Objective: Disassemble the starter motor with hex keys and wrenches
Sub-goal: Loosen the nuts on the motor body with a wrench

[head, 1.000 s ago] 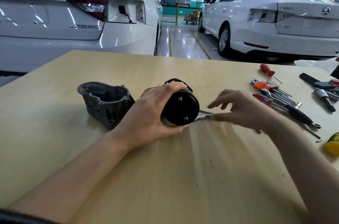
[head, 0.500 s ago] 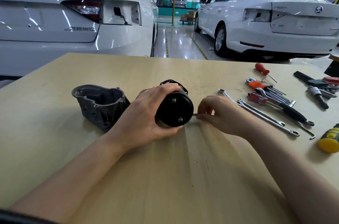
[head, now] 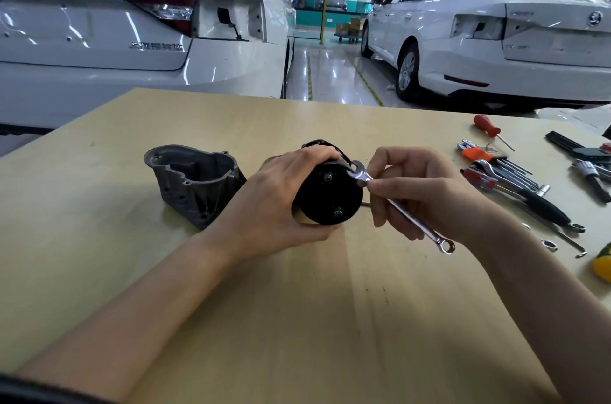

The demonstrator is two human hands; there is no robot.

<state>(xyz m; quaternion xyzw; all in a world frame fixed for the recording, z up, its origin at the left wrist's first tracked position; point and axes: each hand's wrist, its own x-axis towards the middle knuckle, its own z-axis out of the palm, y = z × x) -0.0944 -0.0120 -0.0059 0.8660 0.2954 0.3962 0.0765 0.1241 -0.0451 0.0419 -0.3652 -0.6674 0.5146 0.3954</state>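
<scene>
Both forearms bare to elbow; left hand, right hand ungloved, no rings.

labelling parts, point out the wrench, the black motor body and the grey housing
wrench (head: 401, 210), head view, middle of its shaft
black motor body (head: 325, 197), head view, flat end face
grey housing (head: 195, 192), head view, outer side wall

Bare table in front, housing left, tools seemingly crowding right
</scene>
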